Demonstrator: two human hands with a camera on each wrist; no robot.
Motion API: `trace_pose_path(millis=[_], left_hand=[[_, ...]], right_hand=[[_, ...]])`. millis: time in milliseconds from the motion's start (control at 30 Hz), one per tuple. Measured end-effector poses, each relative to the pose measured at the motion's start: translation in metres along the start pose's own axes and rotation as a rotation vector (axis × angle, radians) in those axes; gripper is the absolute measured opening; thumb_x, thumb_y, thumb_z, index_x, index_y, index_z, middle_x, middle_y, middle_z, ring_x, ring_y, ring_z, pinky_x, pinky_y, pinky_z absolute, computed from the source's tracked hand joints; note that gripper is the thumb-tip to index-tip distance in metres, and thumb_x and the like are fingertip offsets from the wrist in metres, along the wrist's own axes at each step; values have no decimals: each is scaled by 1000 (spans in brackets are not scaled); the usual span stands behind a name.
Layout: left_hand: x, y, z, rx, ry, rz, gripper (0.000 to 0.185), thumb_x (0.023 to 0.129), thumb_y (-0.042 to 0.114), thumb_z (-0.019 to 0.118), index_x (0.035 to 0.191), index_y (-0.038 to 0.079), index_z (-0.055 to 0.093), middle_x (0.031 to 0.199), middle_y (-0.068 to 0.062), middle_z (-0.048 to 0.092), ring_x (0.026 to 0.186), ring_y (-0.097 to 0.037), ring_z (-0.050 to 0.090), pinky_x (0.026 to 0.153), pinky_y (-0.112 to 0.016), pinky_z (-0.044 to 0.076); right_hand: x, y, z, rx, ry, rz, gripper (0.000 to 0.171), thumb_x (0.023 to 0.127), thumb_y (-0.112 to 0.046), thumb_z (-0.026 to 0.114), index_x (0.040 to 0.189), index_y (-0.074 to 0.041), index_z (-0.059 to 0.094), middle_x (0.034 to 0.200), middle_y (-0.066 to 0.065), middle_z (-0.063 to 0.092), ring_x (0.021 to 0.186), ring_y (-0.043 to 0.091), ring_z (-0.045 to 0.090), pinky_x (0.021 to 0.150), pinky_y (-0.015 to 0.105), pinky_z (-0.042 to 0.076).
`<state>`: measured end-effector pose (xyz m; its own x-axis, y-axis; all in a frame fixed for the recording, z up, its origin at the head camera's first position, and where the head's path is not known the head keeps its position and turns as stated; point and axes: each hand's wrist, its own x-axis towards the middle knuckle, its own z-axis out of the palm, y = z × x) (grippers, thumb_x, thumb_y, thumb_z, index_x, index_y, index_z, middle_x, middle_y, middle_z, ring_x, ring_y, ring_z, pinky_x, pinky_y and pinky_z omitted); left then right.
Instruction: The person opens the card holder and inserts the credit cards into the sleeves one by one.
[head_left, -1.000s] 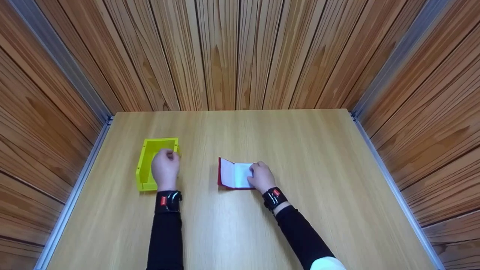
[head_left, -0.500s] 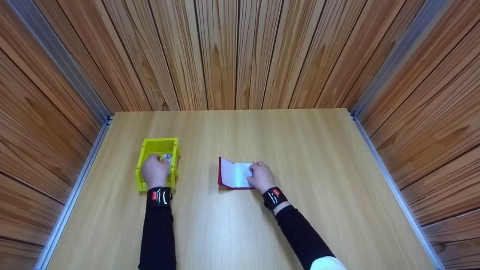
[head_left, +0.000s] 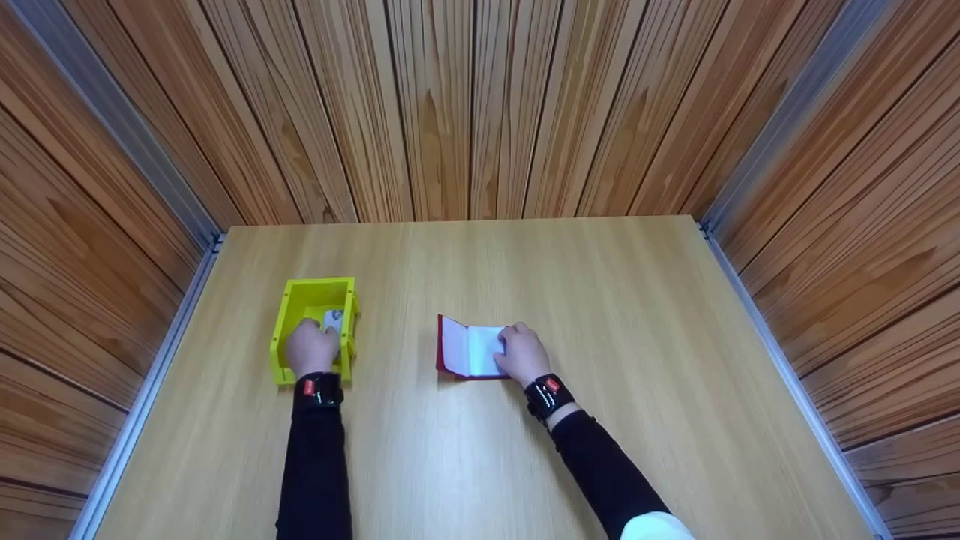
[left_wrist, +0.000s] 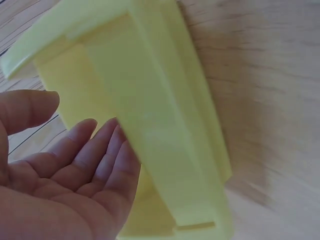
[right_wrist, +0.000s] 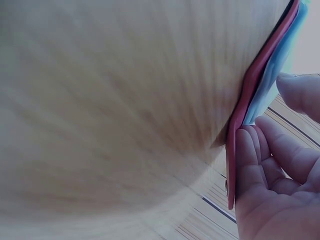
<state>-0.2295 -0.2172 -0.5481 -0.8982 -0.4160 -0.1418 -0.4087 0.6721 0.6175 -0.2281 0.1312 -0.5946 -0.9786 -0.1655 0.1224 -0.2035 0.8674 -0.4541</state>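
The left hand (head_left: 309,349) lies inside a yellow bin (head_left: 294,301) on the left part of the desk (head_left: 480,450). In the left wrist view its fingers (left_wrist: 95,155) are nearly straight and loose, holding nothing. A small grey object (head_left: 333,318) sits in the bin just beyond the fingertips. The right hand (head_left: 523,354) rests on the right edge of an open red booklet (head_left: 450,345) at mid-desk, fingers against the cover and thumb over its white pages, holding it.
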Motion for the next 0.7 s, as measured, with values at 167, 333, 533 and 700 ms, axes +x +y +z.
trace_pose_path(millis=[167,333,533,700], left_hand=[[2,-4,6,-13,-12,10,42,99,15,53,129,-14,52,126,-32,57,115,-45,54,99,-53,41],[6,-8,9,-11,-2,23,41,98,14,54,128,-15,52,125,-33,57,115,-46,54,99,-53,41],[7,-12,12,23,-10,20,38,99,15,55,123,-14,55,120,-32,59,107,-43,57,94,-52,44],[7,-15,14,59,5,55,30,97,14,54,108,-13,59,103,-30,63,90,-40,58,81,-51,45]], right_hand=[[2,-1,0,-10,-22,16,32,81,-13,79,105,4,68,101,16,59,93,32,59,85,43,49],[3,-3,-1,-11,-41,37,33,82,-13,78,108,4,67,103,15,58,94,30,58,85,42,49],[3,-3,1,-12,-42,42,33,82,-13,79,108,5,67,102,15,58,94,30,58,85,42,48],[2,-2,1,-11,-57,56,35,83,-14,79,110,4,67,104,14,58,96,29,57,86,41,48]])
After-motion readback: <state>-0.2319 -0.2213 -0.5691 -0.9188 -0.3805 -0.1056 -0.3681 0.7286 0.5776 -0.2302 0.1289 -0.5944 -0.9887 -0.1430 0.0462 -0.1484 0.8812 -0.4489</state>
